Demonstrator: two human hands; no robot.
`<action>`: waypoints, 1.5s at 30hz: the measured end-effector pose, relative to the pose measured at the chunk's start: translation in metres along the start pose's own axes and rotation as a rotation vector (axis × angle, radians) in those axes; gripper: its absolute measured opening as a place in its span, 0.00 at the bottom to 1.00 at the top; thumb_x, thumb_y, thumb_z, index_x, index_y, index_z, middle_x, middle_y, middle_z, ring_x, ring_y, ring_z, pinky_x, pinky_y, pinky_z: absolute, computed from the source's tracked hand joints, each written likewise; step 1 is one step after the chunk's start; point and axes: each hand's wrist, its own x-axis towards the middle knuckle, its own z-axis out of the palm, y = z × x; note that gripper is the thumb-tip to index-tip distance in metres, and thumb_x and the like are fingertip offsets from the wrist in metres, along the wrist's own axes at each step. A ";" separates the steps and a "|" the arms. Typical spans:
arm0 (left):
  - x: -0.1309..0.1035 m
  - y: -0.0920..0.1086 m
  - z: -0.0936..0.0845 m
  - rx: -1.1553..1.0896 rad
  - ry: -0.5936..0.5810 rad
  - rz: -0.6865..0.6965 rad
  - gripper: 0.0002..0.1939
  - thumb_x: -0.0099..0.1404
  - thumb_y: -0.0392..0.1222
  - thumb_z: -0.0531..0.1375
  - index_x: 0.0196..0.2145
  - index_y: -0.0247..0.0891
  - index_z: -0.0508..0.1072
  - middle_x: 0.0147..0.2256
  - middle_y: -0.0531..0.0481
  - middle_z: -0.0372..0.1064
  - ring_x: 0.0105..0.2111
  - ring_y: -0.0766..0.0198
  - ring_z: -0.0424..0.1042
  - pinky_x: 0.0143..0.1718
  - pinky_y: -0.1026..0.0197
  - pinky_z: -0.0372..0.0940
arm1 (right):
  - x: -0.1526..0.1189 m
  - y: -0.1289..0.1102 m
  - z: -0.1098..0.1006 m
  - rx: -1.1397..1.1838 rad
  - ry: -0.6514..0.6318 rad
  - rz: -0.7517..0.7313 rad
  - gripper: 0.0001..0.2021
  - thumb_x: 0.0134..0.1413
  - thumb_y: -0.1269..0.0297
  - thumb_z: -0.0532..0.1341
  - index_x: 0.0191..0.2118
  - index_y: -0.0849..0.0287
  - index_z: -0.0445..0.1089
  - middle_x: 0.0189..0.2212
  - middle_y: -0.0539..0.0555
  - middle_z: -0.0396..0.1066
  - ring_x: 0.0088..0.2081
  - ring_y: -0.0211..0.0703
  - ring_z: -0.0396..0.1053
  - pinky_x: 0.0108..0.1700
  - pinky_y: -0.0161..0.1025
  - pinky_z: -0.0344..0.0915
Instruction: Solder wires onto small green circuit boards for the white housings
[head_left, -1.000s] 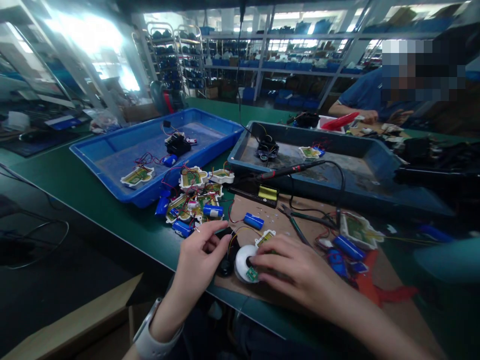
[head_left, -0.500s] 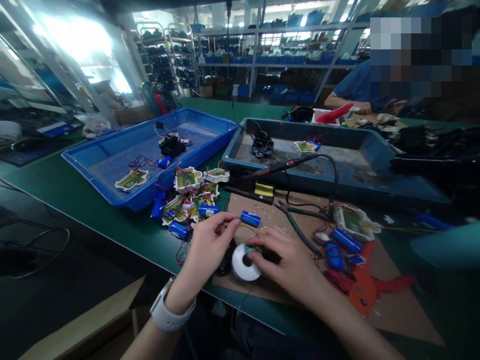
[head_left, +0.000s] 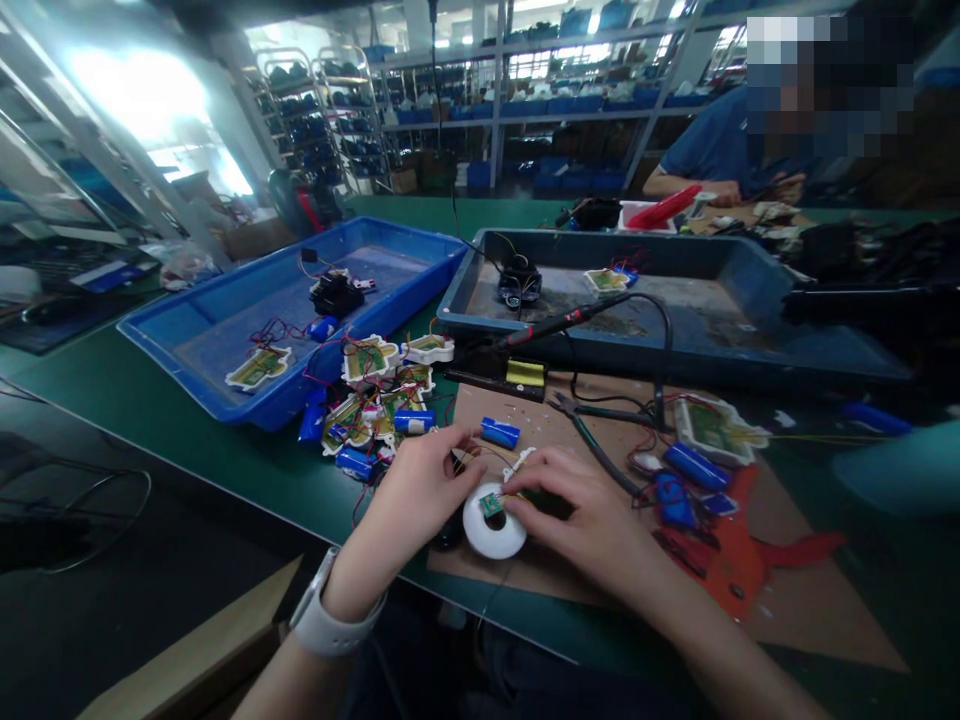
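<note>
My right hand (head_left: 566, 505) pinches a small green circuit board (head_left: 492, 503) by its edge, over the hole of a white ring-shaped piece (head_left: 495, 540). Thin wires run from the board toward my left hand (head_left: 442, 470). Its thumb and fingers are closed around those thin wires (head_left: 472, 455). Just beyond the hands lies a blue cylindrical battery (head_left: 500, 432). Part of a white-edged piece (head_left: 519, 462) shows between the hands, mostly hidden by the right fingers. A dark round object (head_left: 448, 530) sits beside the white ring, partly under my left hand.
Brown cardboard (head_left: 517, 405) covers the work spot. Pliers (head_left: 592, 430), a soldering iron (head_left: 566, 322) and an orange tool (head_left: 735, 560) lie around it. White-framed circuit boards (head_left: 371, 357) with batteries are piled left. A blue tray (head_left: 225, 400) and a grey-blue tray (head_left: 675, 360) stand behind. A co-worker (head_left: 697, 160) sits across.
The small green board has turned and now shows more of its face over the white ring. My left fingers have drawn closer to it. The whole view has shifted slightly.
</note>
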 end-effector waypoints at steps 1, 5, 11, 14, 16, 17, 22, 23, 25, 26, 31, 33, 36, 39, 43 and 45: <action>0.002 0.001 0.000 0.024 -0.004 0.004 0.15 0.57 0.34 0.59 0.43 0.36 0.76 0.21 0.55 0.68 0.17 0.71 0.57 0.19 0.68 0.51 | 0.000 0.000 -0.002 -0.004 0.013 0.014 0.04 0.56 0.66 0.60 0.34 0.56 0.73 0.32 0.52 0.70 0.36 0.39 0.68 0.38 0.38 0.64; 0.007 0.002 -0.005 0.059 0.007 0.010 0.13 0.57 0.32 0.57 0.40 0.34 0.77 0.19 0.56 0.65 0.17 0.70 0.58 0.21 0.67 0.52 | -0.003 0.003 -0.010 0.046 0.072 0.160 0.04 0.53 0.67 0.59 0.33 0.57 0.72 0.28 0.50 0.68 0.25 0.33 0.62 0.26 0.32 0.59; 0.005 -0.005 -0.014 0.017 -0.044 0.016 0.13 0.58 0.35 0.56 0.40 0.36 0.77 0.24 0.52 0.70 0.21 0.68 0.63 0.21 0.67 0.54 | -0.005 0.004 -0.005 0.125 0.055 0.237 0.05 0.52 0.66 0.58 0.36 0.58 0.69 0.21 0.47 0.65 0.21 0.32 0.61 0.22 0.29 0.58; 0.009 -0.005 -0.013 0.038 -0.142 -0.001 0.15 0.61 0.39 0.57 0.44 0.37 0.76 0.23 0.53 0.70 0.19 0.68 0.63 0.20 0.66 0.52 | -0.005 0.004 -0.003 0.142 0.030 0.219 0.07 0.54 0.65 0.58 0.39 0.56 0.70 0.24 0.47 0.67 0.23 0.32 0.63 0.24 0.30 0.59; 0.012 -0.002 -0.012 0.073 -0.194 0.025 0.17 0.60 0.40 0.58 0.47 0.38 0.74 0.28 0.51 0.74 0.20 0.67 0.64 0.21 0.66 0.53 | -0.005 0.004 -0.003 0.157 0.019 0.219 0.08 0.56 0.63 0.57 0.41 0.55 0.70 0.27 0.48 0.69 0.24 0.33 0.65 0.25 0.31 0.61; 0.014 -0.001 -0.012 0.088 -0.215 0.040 0.18 0.60 0.39 0.59 0.48 0.39 0.74 0.31 0.50 0.75 0.21 0.67 0.65 0.22 0.66 0.54 | -0.005 0.005 -0.004 0.163 0.016 0.225 0.08 0.57 0.62 0.57 0.41 0.55 0.70 0.27 0.49 0.70 0.25 0.34 0.66 0.25 0.31 0.62; 0.018 0.003 -0.010 0.118 -0.190 0.077 0.11 0.59 0.34 0.59 0.38 0.38 0.78 0.29 0.50 0.76 0.25 0.64 0.69 0.26 0.64 0.58 | -0.006 0.005 -0.007 0.155 0.047 0.230 0.09 0.55 0.61 0.59 0.40 0.55 0.72 0.28 0.49 0.72 0.25 0.34 0.67 0.25 0.32 0.63; 0.017 0.003 -0.010 0.106 -0.154 0.081 0.09 0.59 0.35 0.59 0.36 0.38 0.78 0.29 0.50 0.76 0.24 0.65 0.68 0.26 0.64 0.58 | -0.006 0.004 -0.007 0.147 0.049 0.215 0.08 0.55 0.62 0.59 0.40 0.54 0.72 0.29 0.49 0.73 0.25 0.35 0.67 0.25 0.32 0.63; 0.014 0.005 -0.011 0.058 -0.072 0.082 0.07 0.59 0.36 0.59 0.33 0.38 0.78 0.27 0.51 0.75 0.23 0.66 0.67 0.24 0.65 0.57 | -0.006 0.003 -0.008 0.133 0.042 0.181 0.08 0.55 0.62 0.59 0.40 0.53 0.73 0.33 0.50 0.74 0.27 0.35 0.69 0.27 0.32 0.64; 0.011 0.007 -0.011 0.025 -0.036 0.075 0.07 0.59 0.35 0.59 0.33 0.38 0.78 0.25 0.52 0.74 0.22 0.67 0.67 0.23 0.66 0.57 | -0.006 0.002 -0.009 0.128 0.035 0.164 0.08 0.56 0.63 0.59 0.40 0.53 0.73 0.34 0.50 0.75 0.28 0.35 0.70 0.27 0.32 0.64; -0.007 0.018 -0.008 -0.306 0.026 -0.016 0.05 0.59 0.34 0.57 0.33 0.37 0.72 0.17 0.58 0.66 0.17 0.68 0.67 0.20 0.68 0.59 | -0.003 -0.001 -0.008 0.051 0.027 0.057 0.06 0.57 0.66 0.59 0.39 0.53 0.73 0.33 0.49 0.74 0.31 0.35 0.71 0.29 0.31 0.63; -0.016 0.020 -0.005 -0.382 0.026 0.011 0.04 0.60 0.34 0.57 0.33 0.37 0.72 0.21 0.56 0.68 0.20 0.69 0.69 0.22 0.68 0.62 | -0.003 -0.002 -0.008 0.006 0.025 0.009 0.06 0.58 0.67 0.59 0.39 0.54 0.73 0.33 0.49 0.74 0.33 0.36 0.71 0.33 0.32 0.64; -0.030 0.017 -0.002 -0.312 0.057 0.101 0.03 0.61 0.35 0.59 0.31 0.37 0.73 0.26 0.54 0.70 0.24 0.70 0.69 0.26 0.69 0.64 | -0.003 -0.004 -0.007 -0.078 -0.015 -0.047 0.07 0.59 0.67 0.58 0.41 0.55 0.72 0.35 0.51 0.74 0.36 0.37 0.72 0.37 0.34 0.66; -0.043 0.008 0.000 -0.174 0.111 0.160 0.03 0.61 0.35 0.60 0.30 0.38 0.74 0.26 0.54 0.71 0.25 0.71 0.68 0.27 0.70 0.62 | -0.003 -0.005 -0.007 -0.253 -0.050 -0.128 0.08 0.61 0.66 0.56 0.42 0.55 0.72 0.37 0.53 0.73 0.36 0.39 0.72 0.36 0.35 0.66; -0.058 -0.005 0.006 -0.065 0.138 0.124 0.05 0.62 0.33 0.58 0.32 0.37 0.75 0.27 0.53 0.72 0.26 0.70 0.70 0.26 0.70 0.63 | -0.003 -0.009 -0.002 -0.496 -0.011 -0.247 0.09 0.60 0.68 0.55 0.40 0.58 0.73 0.36 0.55 0.74 0.35 0.42 0.71 0.34 0.37 0.67; -0.064 -0.008 0.011 -0.048 0.176 0.083 0.05 0.62 0.34 0.58 0.32 0.36 0.75 0.26 0.53 0.71 0.25 0.70 0.69 0.26 0.70 0.63 | -0.004 -0.011 0.001 -0.562 0.014 -0.283 0.11 0.61 0.68 0.54 0.40 0.60 0.73 0.36 0.56 0.74 0.34 0.43 0.72 0.32 0.38 0.67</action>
